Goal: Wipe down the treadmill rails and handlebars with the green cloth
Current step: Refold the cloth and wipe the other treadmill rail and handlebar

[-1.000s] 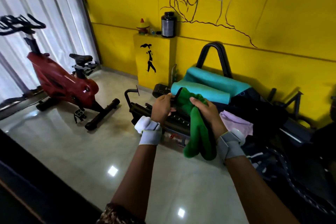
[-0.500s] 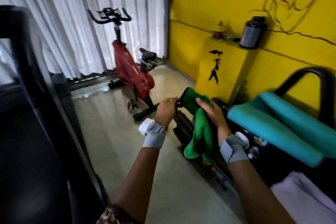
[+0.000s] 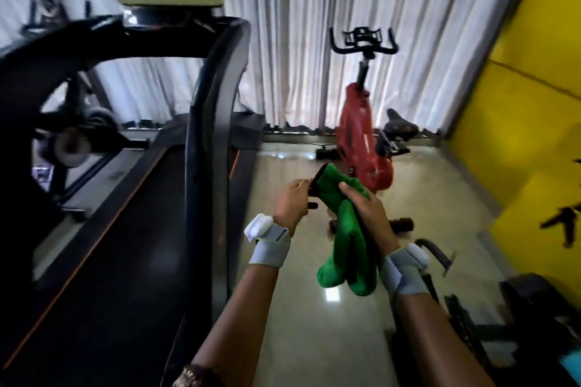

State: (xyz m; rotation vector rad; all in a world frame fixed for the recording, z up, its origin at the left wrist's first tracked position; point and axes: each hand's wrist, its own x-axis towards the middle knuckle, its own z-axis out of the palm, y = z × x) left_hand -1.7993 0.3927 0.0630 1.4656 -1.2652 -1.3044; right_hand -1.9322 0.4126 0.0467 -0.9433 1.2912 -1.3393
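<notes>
A crumpled green microfibre cloth (image 3: 341,229) hung in mid-air over the glossy tiled floor (image 3: 314,339), gripped by the right hand (image 3: 366,214) while the left hand (image 3: 290,203) pinched its dark upper edge, just right of the black treadmill's curved side rail (image 3: 204,166), with a red exercise bike (image 3: 364,141) beyond.

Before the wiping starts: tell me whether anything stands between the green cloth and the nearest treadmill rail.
Nothing visible does. The green cloth is held by both the left hand and the right hand over bare floor, and the treadmill rail rises just to their left, with open space between.
</notes>
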